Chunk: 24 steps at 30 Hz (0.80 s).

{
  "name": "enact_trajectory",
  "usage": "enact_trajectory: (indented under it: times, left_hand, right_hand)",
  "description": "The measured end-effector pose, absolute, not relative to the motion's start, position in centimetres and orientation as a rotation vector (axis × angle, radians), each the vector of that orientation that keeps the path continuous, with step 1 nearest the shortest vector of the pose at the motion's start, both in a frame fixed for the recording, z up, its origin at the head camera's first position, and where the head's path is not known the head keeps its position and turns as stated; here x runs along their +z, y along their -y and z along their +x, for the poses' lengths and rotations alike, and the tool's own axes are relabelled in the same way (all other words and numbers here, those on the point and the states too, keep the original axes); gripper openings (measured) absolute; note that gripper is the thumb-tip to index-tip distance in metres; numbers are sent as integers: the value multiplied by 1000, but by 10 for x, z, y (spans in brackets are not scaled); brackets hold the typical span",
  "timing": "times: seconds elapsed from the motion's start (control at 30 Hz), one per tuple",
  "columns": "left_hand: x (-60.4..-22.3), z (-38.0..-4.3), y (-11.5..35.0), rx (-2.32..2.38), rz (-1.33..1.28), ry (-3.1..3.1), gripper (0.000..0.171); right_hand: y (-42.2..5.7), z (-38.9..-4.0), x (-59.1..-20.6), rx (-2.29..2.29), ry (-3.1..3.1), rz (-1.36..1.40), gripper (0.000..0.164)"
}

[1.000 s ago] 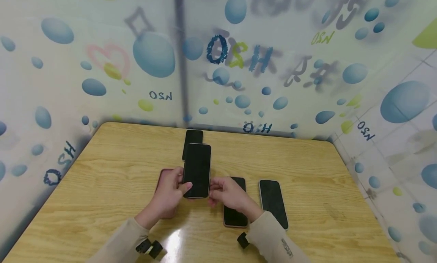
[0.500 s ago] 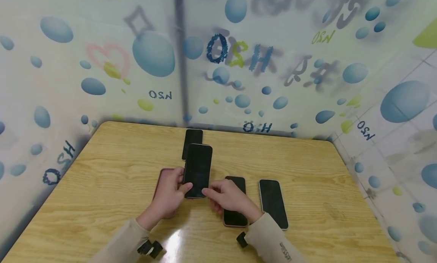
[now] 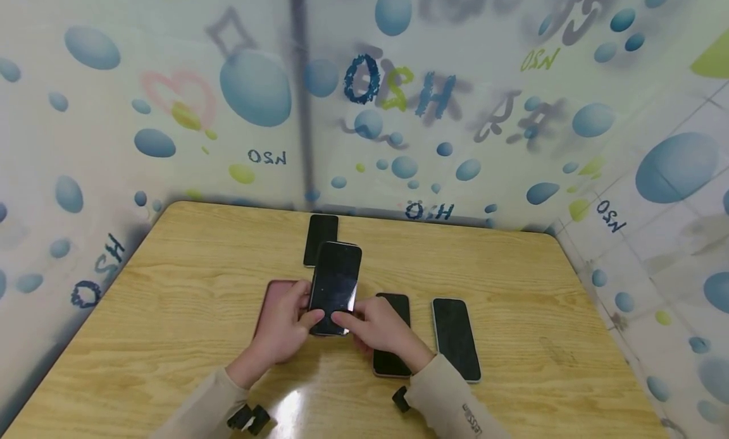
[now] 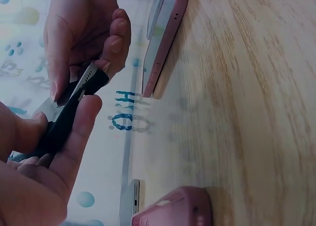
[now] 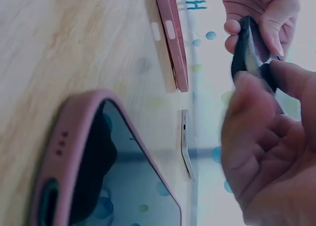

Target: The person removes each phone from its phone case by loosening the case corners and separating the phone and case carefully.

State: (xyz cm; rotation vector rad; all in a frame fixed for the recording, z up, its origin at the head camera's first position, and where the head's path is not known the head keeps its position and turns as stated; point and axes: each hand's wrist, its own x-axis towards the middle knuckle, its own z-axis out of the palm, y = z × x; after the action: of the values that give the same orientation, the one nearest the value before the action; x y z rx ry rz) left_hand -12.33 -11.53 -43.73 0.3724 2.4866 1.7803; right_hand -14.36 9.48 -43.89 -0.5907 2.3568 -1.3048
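Both hands hold up a phone [image 3: 336,284] with a black screen over the middle of the table. My left hand [image 3: 285,322] grips its left side, thumb on the lower screen. My right hand [image 3: 378,325] pinches the lower right corner, thumb on the glass and fingers behind. In the left wrist view a dark case [image 4: 61,127] lies around the phone's back, and the phone's silver bottom edge [image 4: 88,77] with speaker holes shows beside the case's rim. A pink phone case [image 3: 273,303] lies under my left hand, partly hidden by it.
A phone in a pink case [image 3: 393,363] lies beneath my right forearm. To its right is another phone [image 3: 457,338] with a pale edge. A further phone [image 3: 321,233] lies at the back of the wooden table [image 3: 512,287], near the printed wall covering [image 3: 484,66].
My right thumb has come from beside the phone's edge onto the lower screen. The phone has shifted slightly right and tilted, and reflections now show on its glass.
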Motion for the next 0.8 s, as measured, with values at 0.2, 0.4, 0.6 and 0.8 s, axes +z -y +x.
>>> enact_trajectory:
  times: [0.2, 0.4, 0.6, 0.8]
  left_hand:
    - [-436, -124, 117, 1847, 395, -2391, 21]
    - [-435, -125, 119, 1850, 405, -2377, 22]
    - [-435, -126, 119, 1886, 397, -2318, 26]
    - [-435, -126, 120, 1959, 408, -2223, 30]
  right_hand:
    - [-95, -142, -440, -1339, -2420, -561, 47]
    - [-97, -144, -442, -1397, -2359, -519, 50]
    - [-99, -145, -442, -1445, -2315, -531, 49]
    - [-101, -145, -441, -1494, -2254, -493, 32]
